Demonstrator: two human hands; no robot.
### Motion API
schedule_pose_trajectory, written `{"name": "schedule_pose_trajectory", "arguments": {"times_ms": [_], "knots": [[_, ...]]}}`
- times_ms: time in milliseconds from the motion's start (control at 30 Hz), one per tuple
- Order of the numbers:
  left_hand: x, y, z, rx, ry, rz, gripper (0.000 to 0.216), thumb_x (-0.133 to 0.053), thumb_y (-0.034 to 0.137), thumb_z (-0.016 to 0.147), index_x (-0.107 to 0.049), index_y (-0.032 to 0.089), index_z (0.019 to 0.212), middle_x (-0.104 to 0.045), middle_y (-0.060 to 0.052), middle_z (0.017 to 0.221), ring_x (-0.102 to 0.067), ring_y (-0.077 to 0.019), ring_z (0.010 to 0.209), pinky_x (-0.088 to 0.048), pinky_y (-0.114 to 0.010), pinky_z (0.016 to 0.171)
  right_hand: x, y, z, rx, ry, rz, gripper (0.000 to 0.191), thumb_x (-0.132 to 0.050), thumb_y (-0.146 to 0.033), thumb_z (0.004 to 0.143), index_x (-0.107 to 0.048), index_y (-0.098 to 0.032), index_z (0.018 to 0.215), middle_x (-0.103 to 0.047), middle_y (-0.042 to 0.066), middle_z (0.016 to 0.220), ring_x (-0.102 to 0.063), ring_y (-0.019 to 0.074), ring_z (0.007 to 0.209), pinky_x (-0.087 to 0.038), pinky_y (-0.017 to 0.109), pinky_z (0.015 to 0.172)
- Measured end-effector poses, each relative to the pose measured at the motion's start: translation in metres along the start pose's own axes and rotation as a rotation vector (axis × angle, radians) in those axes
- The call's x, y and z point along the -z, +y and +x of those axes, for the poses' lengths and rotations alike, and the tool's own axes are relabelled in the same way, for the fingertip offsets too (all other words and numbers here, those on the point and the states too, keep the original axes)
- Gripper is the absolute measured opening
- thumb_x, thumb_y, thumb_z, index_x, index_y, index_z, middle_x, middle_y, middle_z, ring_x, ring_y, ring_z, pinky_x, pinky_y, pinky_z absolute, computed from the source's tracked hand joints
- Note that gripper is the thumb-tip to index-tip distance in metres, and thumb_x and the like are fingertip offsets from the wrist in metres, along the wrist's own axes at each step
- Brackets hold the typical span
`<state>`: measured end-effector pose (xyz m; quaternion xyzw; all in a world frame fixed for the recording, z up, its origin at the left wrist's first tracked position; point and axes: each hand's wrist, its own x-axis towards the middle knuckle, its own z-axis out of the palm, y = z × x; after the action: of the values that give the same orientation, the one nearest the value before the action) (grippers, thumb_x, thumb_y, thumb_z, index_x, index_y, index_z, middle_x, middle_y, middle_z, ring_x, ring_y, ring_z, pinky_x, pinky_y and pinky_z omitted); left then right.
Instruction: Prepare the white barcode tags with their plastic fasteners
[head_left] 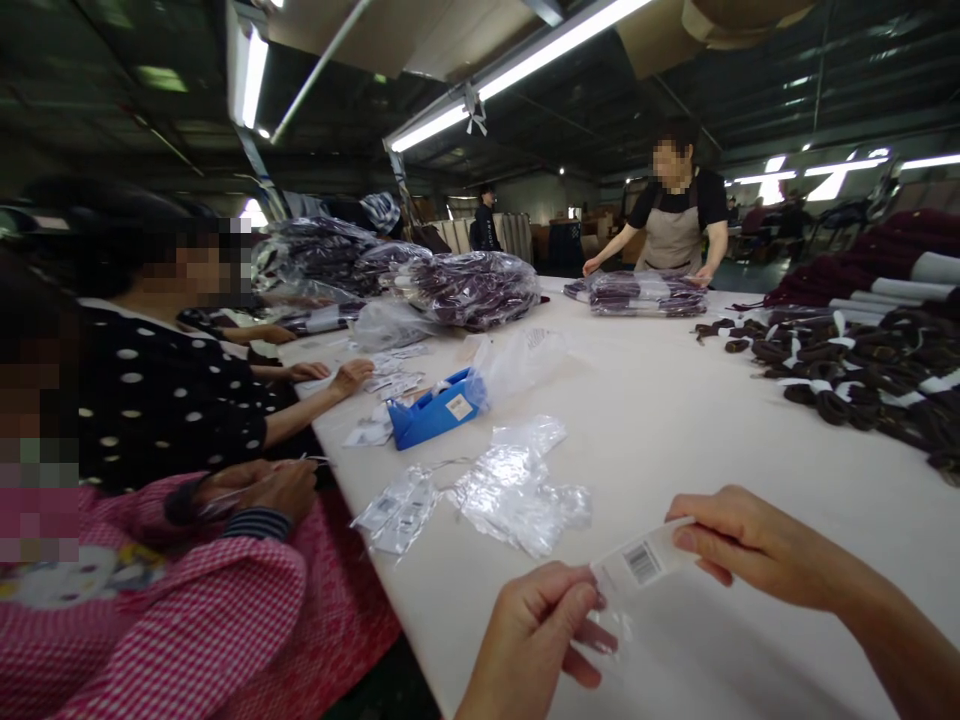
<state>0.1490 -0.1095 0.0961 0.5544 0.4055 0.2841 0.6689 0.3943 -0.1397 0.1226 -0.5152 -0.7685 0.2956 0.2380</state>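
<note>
A small clear plastic bag (pixel 619 597) with a white barcode label (pixel 642 563) is stretched between my two hands above the white table. My left hand (pixel 541 622) pinches its left end between thumb and fingers. At the other end, my right hand (pixel 739 540) grips the edge with thumb and forefinger, the palm facing down. Just beyond my left hand lies a loose pile of clear plastic bags (pixel 517 487). Beside that pile are barcoded packets (pixel 403 507) in clear plastic.
A blue tape dispenser (pixel 435 412) stands mid-table by a clear plastic sheet (pixel 525 360). Bagged maroon garments (pixel 472 290) are heaped behind it. Bundled dark cords (pixel 840 370) lie at right. Co-workers sit along the left edge; another person (pixel 675 215) handles bagged goods opposite.
</note>
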Motion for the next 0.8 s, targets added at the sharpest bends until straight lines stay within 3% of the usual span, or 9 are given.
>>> {"name": "schedule_pose_trajectory", "arguments": {"times_ms": [233,500,800], "knots": [[-0.001,-0.005,0.003,-0.008,0.053,0.038,0.021,-0.06,0.028,0.078,-0.072,0.011,0.073,-0.067,-0.006,0.064,-0.062,-0.0156,0.062,-0.049,-0.021,0.051,0.0,0.002,-0.002,0.015,-0.014,-0.04,0.032,-0.04,-0.035,0.1,-0.051,-0.021,0.074,-0.051,-0.007,0.057,-0.049,0.0093,0.054,-0.034,0.02,0.055],[-0.002,-0.008,0.003,-0.041,0.13,0.049,0.022,-0.063,0.03,0.076,-0.075,0.012,0.08,-0.069,-0.007,0.07,-0.062,-0.0175,0.067,-0.048,-0.023,0.054,-0.002,-0.002,0.001,0.027,-0.015,-0.135,0.027,-0.041,-0.031,0.099,-0.051,-0.021,0.076,-0.047,-0.007,0.057,-0.047,0.0095,0.054,-0.031,0.021,0.054],[-0.005,-0.018,0.009,0.005,0.066,0.039,0.027,-0.064,0.035,0.076,-0.075,0.012,0.084,-0.069,-0.006,0.067,-0.06,-0.0157,0.062,-0.047,-0.023,0.053,-0.012,-0.002,0.006,-0.066,-0.091,-0.01,0.026,-0.043,-0.026,0.096,-0.045,-0.021,0.071,-0.05,-0.007,0.056,-0.046,0.0093,0.051,-0.03,0.019,0.049]]}}
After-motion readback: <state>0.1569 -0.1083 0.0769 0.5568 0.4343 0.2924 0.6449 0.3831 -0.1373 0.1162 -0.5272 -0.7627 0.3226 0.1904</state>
